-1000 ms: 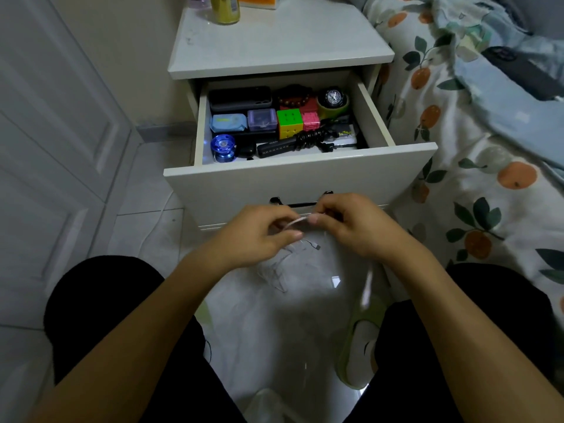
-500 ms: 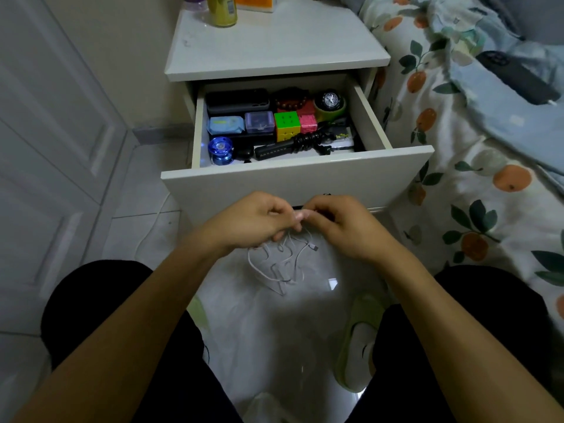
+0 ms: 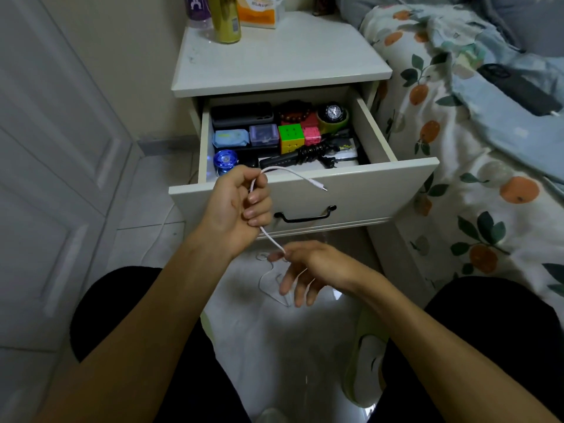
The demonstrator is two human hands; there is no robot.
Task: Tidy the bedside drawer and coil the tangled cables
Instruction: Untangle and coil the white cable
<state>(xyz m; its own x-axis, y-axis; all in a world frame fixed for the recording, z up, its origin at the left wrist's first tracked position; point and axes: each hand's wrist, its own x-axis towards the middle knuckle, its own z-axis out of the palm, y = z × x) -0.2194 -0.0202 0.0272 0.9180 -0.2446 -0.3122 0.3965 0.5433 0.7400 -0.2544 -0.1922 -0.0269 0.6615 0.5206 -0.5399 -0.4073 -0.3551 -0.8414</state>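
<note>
A thin white cable (image 3: 293, 174) runs through my left hand (image 3: 241, 203), which grips it in a fist in front of the open drawer (image 3: 351, 190). Its plug end arcs free to the right over the drawer front. Below the fist the cable drops to my right hand (image 3: 300, 267), which pinches it between thumb and forefinger, the other fingers spread downward. The rest of the cable hangs in loose loops under that hand, above the floor. Inside the drawer lie a colour cube (image 3: 291, 137), a blue yo-yo (image 3: 225, 160), a watch (image 3: 332, 112), small boxes and a coiled black cable (image 3: 308, 152).
The white nightstand top (image 3: 283, 53) carries bottles and a packet at its back. A bed with a fruit-print cover (image 3: 476, 166) stands close on the right, a white door (image 3: 52, 154) on the left. My knees flank a pale tiled floor and a green slipper (image 3: 363, 361).
My hands, which were together pinching the cable below the drawer front, have separated. The left rose with the cable in its fist; the right dropped lower, sliding along the cable.
</note>
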